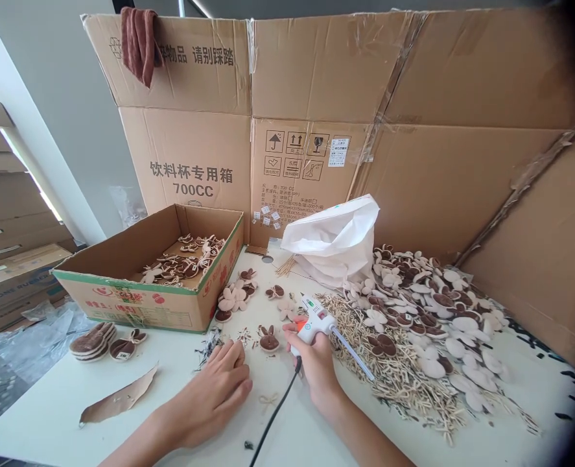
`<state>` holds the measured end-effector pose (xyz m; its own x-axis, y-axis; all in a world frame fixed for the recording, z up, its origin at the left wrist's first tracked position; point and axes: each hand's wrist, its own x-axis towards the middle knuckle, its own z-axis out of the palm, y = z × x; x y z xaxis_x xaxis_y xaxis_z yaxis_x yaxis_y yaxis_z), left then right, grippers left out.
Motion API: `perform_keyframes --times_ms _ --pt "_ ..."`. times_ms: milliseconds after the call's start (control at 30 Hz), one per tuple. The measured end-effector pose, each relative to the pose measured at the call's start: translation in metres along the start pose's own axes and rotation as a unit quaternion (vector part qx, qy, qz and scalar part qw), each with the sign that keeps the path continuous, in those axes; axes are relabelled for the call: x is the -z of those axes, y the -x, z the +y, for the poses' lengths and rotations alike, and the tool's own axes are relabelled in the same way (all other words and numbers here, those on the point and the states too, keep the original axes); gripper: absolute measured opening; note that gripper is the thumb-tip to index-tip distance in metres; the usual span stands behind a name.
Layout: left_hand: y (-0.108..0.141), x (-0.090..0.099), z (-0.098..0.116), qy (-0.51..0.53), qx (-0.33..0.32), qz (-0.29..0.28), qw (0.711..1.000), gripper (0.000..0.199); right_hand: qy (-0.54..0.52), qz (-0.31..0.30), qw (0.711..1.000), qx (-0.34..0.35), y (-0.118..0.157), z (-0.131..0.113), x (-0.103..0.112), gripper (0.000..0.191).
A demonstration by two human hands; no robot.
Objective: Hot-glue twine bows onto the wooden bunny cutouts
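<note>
My right hand [319, 370] is wrapped round a white hot glue gun [316, 324] with an orange trigger. A pale glue stick sticks out of its back, and a black cord runs down from the grip. My left hand [212, 395] rests low over the table with its fingers curled; whatever they hold, if anything, is hidden. Just beyond its fingertips lie dark thin scraps [210, 347]. Between the hands sits a brown-and-cream felt piece with two ear-like loops [268, 338]. A small pale string bow [268, 401] lies nearer me.
A cardboard box [146, 305] at left holds several finished-looking felt pieces. On the right are heaps of felt flower shapes [428, 311] and short beige sticks [413, 389]. Behind stand a white sack [336, 240] and a tall cardboard screen [306, 71]. A cardboard scrap [119, 394] lies front left.
</note>
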<state>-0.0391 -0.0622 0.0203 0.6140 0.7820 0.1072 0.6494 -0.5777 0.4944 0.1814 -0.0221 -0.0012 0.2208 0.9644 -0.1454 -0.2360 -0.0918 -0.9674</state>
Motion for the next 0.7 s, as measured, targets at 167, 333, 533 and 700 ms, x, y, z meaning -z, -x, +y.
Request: perform_keyframes --times_ms 167,333,533,700 --pt "0.014 -0.01 0.002 -0.017 0.019 0.015 1.0 0.03 -0.008 0.003 1.0 0.0 0.0 0.0 0.001 0.042" --pt "0.029 -0.023 -0.009 -0.038 0.037 0.04 0.998 0.03 -0.012 0.004 1.0 -0.001 0.0 -0.001 0.001 0.041" --pt "0.046 -0.025 -0.017 -0.093 0.05 0.058 0.993 0.034 -0.01 -0.004 1.0 0.01 0.001 -0.002 0.001 0.036" --pt "0.059 -0.023 -0.02 -0.117 0.044 0.06 0.99 0.04 -0.009 0.003 1.0 -0.004 0.001 -0.003 0.001 0.037"
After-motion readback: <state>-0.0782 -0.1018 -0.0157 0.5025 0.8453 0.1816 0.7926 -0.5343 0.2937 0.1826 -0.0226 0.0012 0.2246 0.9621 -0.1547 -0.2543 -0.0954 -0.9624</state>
